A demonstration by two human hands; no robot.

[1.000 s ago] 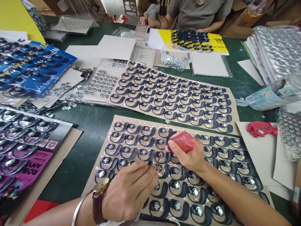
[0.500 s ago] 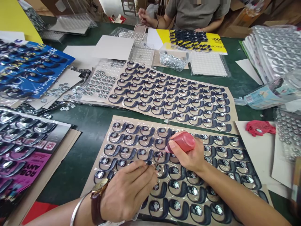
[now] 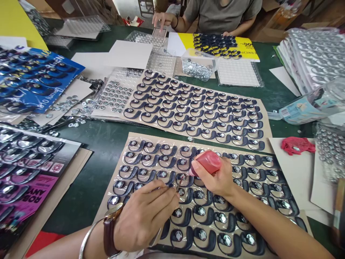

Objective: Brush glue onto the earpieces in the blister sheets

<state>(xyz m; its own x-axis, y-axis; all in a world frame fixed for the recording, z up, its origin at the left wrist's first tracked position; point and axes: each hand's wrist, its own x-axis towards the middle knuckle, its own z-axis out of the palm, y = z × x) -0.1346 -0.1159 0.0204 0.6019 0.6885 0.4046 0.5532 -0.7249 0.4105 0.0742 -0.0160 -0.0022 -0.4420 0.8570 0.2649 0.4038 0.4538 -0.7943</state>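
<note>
My right hand (image 3: pixel 215 178) is wrapped round a red squeeze bottle (image 3: pixel 208 162), tilted with its nozzle down to the left. My left hand (image 3: pixel 147 216), with a watch on the wrist, is closed on a thin pointed tool (image 3: pixel 179 184); most of it is hidden by the fingers. The tool's tip and the nozzle meet near the round stone setting of one dark hook-shaped piece (image 3: pixel 183 178). Rows of such pieces lie under clear film on a brown card (image 3: pixel 126 144) beneath both hands. Many carry a shiny faceted stone.
Beyond lies a second card (image 3: pixel 265 118) of similar pieces. Behind it stand a clear tub (image 3: pixel 198 68) of stones and a phone (image 3: pixel 159 33). A red cloth (image 3: pixel 298 145) and plastic jar (image 3: pixel 309 104) lie right. Blue card (image 3: pixel 70 64) is left. A co-worker (image 3: pixel 221 18) sits opposite.
The co-worker's hand has come down to the phone with a finger extended. My hands have barely moved; the red bottle has shifted very slightly left.
</note>
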